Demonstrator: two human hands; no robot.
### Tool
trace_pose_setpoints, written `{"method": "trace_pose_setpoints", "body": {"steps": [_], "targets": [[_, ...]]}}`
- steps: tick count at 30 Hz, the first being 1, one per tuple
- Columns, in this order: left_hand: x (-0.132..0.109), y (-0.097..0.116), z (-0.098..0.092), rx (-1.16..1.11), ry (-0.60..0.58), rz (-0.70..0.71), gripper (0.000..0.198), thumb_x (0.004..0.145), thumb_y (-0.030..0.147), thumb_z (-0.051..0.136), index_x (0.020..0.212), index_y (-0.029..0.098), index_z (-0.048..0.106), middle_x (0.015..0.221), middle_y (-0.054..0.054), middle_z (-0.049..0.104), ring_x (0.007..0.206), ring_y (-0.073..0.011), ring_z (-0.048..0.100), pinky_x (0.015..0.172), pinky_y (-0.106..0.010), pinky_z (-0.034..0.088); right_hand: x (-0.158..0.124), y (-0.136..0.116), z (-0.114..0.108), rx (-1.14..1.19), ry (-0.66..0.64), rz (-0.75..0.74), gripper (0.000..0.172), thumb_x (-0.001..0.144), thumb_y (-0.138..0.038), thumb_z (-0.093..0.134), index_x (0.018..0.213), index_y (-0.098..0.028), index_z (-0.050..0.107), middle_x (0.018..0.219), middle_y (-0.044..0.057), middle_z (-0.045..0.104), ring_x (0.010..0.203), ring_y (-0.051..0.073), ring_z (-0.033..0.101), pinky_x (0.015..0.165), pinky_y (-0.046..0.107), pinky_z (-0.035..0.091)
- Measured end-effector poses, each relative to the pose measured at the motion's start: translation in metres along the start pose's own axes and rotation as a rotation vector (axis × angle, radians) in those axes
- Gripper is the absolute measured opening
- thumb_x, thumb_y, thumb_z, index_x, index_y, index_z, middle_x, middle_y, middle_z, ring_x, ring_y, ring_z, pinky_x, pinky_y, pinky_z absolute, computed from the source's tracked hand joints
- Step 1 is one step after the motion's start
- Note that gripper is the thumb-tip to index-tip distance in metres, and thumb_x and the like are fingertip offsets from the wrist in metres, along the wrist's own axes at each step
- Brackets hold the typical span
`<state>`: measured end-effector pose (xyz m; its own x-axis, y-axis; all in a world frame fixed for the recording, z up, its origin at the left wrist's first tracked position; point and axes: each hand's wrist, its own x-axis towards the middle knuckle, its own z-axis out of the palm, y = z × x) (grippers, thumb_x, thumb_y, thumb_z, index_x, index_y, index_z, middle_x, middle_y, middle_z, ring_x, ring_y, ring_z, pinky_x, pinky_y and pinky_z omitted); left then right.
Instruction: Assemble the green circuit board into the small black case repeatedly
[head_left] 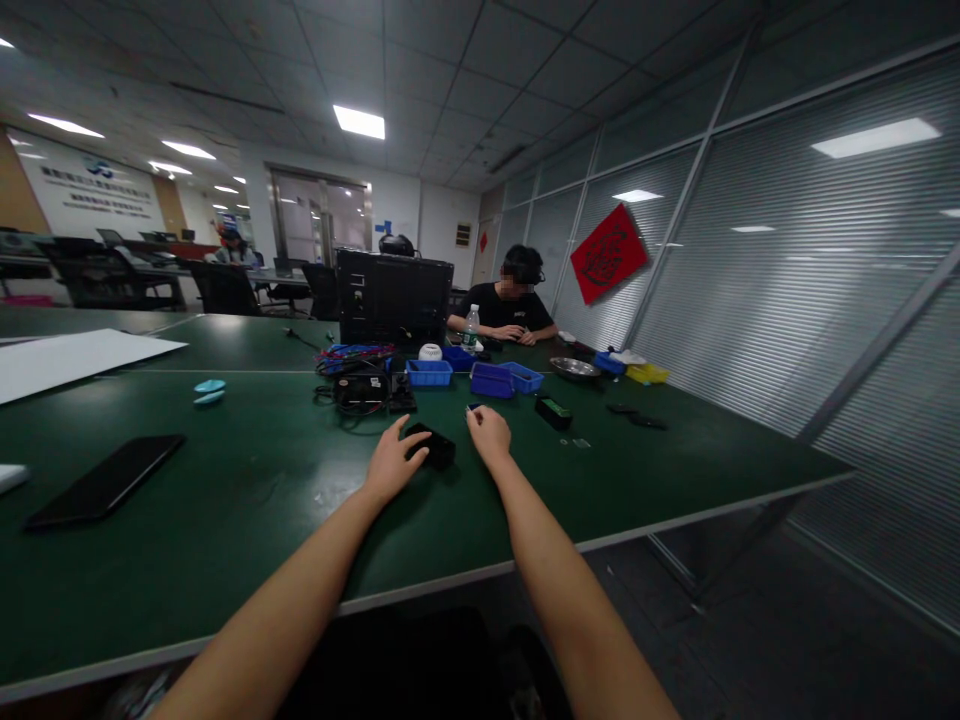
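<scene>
My left hand has its fingers spread, the tips over the left side of a small black box on the green table. Whether they press on the box I cannot tell. To the right of it, my right hand is closed in a pinch just above the table. A small dark-blue and pale piece shows at its fingertips, too small to name. Further right lies a second black box with a green top face, and beside it are a small ring and a clear flat piece.
Blue trays, a power supply with cables and a monitor stand beyond my hands. A metal bowl is at the back right. A black tablet-like slab lies left. A person sits across the table.
</scene>
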<state>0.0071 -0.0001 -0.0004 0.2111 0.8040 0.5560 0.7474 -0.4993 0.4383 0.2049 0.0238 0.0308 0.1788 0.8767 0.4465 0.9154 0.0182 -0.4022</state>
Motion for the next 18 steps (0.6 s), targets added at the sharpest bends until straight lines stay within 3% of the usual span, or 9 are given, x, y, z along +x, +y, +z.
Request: {"method": "trace_pose_setpoints", "body": {"steps": [3, 8, 12, 18], "targets": [[-0.002, 0.001, -0.001, -0.001, -0.044, 0.038, 0.029, 0.076, 0.035, 0.052, 0.102, 0.030, 0.063, 0.135, -0.001, 0.034, 0.121, -0.0246, 0.035, 0.101, -0.041, 0.029, 0.004, 0.014, -0.002, -0.097, 0.057, 0.069, 0.027, 0.081, -0.039, 0.044, 0.096, -0.022, 0.058, 0.099, 0.008, 0.056, 0.094, 0.020, 0.048, 0.073, 0.027, 0.036], [-0.002, 0.002, -0.002, -0.014, -0.071, 0.022, 0.025, 0.074, 0.032, 0.054, 0.096, 0.028, 0.065, 0.135, -0.002, 0.034, 0.121, -0.0248, 0.035, 0.102, -0.040, 0.029, 0.006, 0.027, 0.009, -0.186, -0.099, 0.134, 0.045, 0.071, -0.034, 0.059, 0.111, -0.018, 0.051, 0.106, 0.013, 0.051, 0.099, 0.025, 0.047, 0.077, 0.032, 0.038], [-0.001, 0.002, -0.001, -0.028, -0.090, -0.013, 0.022, 0.073, 0.031, 0.055, 0.093, 0.027, 0.065, 0.132, -0.002, 0.037, 0.121, -0.0243, 0.035, 0.102, -0.040, 0.029, 0.010, 0.029, 0.015, -0.119, -0.136, 0.163, 0.039, 0.073, -0.028, 0.055, 0.110, -0.017, 0.051, 0.105, 0.012, 0.053, 0.095, 0.021, 0.052, 0.077, 0.028, 0.039], [-0.001, 0.000, 0.001, -0.081, -0.105, -0.042, 0.023, 0.073, 0.029, 0.055, 0.095, 0.027, 0.064, 0.132, -0.003, 0.035, 0.119, -0.0226, 0.038, 0.100, -0.037, 0.032, 0.014, 0.029, 0.010, 0.026, -0.216, 0.251, 0.032, 0.077, -0.043, 0.049, 0.099, -0.021, 0.058, 0.096, 0.008, 0.061, 0.088, 0.020, 0.057, 0.068, 0.026, 0.041]]}}
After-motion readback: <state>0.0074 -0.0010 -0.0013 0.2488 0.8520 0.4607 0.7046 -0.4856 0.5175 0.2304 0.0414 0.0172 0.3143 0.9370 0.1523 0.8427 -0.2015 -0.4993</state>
